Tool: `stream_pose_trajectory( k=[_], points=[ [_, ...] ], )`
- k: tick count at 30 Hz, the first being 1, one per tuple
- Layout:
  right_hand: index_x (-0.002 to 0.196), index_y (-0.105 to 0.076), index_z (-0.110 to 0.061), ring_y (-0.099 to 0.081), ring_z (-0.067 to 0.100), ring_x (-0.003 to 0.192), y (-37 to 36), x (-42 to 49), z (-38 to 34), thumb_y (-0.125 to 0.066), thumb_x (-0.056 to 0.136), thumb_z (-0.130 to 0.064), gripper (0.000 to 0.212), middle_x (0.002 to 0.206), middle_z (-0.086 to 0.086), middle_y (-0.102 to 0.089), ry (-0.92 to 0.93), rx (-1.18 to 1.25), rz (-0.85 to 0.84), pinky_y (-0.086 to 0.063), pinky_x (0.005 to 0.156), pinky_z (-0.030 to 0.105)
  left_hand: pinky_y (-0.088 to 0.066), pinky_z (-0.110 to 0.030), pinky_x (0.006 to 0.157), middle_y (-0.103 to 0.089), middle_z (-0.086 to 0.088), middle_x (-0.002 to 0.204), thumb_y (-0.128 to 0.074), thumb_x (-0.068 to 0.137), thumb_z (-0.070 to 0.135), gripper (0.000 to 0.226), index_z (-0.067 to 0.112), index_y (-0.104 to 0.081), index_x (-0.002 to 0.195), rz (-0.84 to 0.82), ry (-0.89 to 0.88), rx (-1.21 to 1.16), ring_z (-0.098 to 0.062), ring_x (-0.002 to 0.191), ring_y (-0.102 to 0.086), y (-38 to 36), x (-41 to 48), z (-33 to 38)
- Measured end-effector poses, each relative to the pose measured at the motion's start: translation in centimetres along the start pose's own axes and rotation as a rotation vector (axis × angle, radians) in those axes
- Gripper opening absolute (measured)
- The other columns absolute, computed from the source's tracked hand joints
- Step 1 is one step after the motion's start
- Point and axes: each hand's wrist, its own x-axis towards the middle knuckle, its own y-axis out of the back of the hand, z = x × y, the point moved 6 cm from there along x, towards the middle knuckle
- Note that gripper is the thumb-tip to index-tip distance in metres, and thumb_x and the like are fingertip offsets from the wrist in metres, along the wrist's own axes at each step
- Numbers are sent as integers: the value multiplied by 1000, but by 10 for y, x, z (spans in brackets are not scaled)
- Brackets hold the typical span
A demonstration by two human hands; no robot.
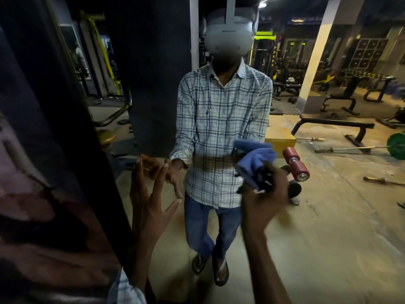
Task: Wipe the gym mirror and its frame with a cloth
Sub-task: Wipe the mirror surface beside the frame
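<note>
Our left hand [149,202] was spread open, fingers apart, near the dark frame [72,119]. Our right hand [263,194] was clamped on the blue cloth [252,159] against the mirror [328,194].

crumpled blue terry cloth [254,160], bunched just above the right-hand fingers | white cotton shirt [221,128] crossed by a blue-and-grey check, reflected beyond the fingertips | dark red cylindrical roller pads [295,166] right of the fingers | black mirror frame [72,119], possibly dark grey
</note>
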Motion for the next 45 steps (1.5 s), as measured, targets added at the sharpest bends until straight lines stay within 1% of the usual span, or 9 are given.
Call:
stream_pose_trajectory(
  k=[4, 6, 13, 16, 21, 27, 33, 40, 45],
  points=[
    [112, -67, -1, -62, 12, 108, -55, -75, 8, -63, 76, 2, 36, 113, 1, -60, 47, 4, -531, -48, 84, 21, -32, -63, 117, -1, -21, 172, -96, 67, 33, 114, 24, -31, 160, -17, 11, 5, -42, 158, -10, 1, -2, 0],
    [115, -68, -8, -64, 18, 105, -48, -84, 18, -64, 76, 0, 40, 116, 0, -61, 40, -48, -568, -51, 82, 26, -31, -60, 117, -3, -22, 171, -95, 68, 35, 110, 23, -34, 160, -21, 10, 17, -42, 158, -10, 2, -2, 0],
    [107, -58, -15, -63, 33, 89, 41, -40, 65, -68, 81, -20, 29, 98, 12, -63, -287, -101, 186, -54, 79, 55, -29, -55, 118, -3, -22, 171, -97, 66, 32, 108, 22, -41, 158, -47, -11, 0, -43, 157, -13, 7, -1, -10],
    [115, -59, -11, -64, 25, 98, 4, -69, 42, -62, 85, -35, 38, 106, 11, -64, -382, -36, 210, -54, 90, 40, -31, -56, 117, -2, -19, 172, -96, 67, 33, 110, 30, -36, 159, -78, -14, 9, -43, 155, -17, 11, 0, -26],
    [107, -61, -23, -60, 12, 89, -56, -85, -10, -78, 79, 5, 43, 99, 1, -61, -88, -67, -134, -49, 75, 24, -36, -57, 113, 0, -11, 174, -93, 69, 36, 114, 42, -26, 161, -99, -52, 12, -40, 155, -20, 26, 7, -49],
    [101, -65, -15, -62, 15, 87, 16, -32, 43, -72, 73, -31, 33, 96, 5, -67, -428, -63, 531, -56, 86, 53, -36, -54, 109, -6, -11, 173, -95, 67, 31, 110, 37, -34, 158, -86, -92, 12, -37, 155, -22, 38, 13, -74],
    [108, -64, -10, -61, 14, 93, -113, -76, -53, -75, 85, 3, 28, 102, 3, -62, 3, -76, -81, -52, 76, 26, -30, -50, 109, -6, -7, 173, -98, 62, 32, 109, 33, -43, 156, -65, -134, -7, -34, 154, -21, 39, 15, -79],
    [116, -64, -5, -68, 28, 101, -71, -50, -23, -74, 82, -10, 36, 112, 13, -69, -238, -57, 344, -57, 87, 55, -35, -55, 110, -5, -6, 173, -96, 65, 34, 112, 40, -32, 157, -29, -86, -19, -34, 157, -18, 43, 18, -97],
    [107, -66, -8, -61, 12, 98, -163, -97, -82, -74, 82, 11, 32, 107, 1, -60, 118, -51, -217, -56, 76, 33, -21, -49, 117, -6, -9, 173, -91, 76, 37, 96, 36, -37, 156, 46, -64, -7, -29, 159, -10, 44, 15, -102]
  ],
)
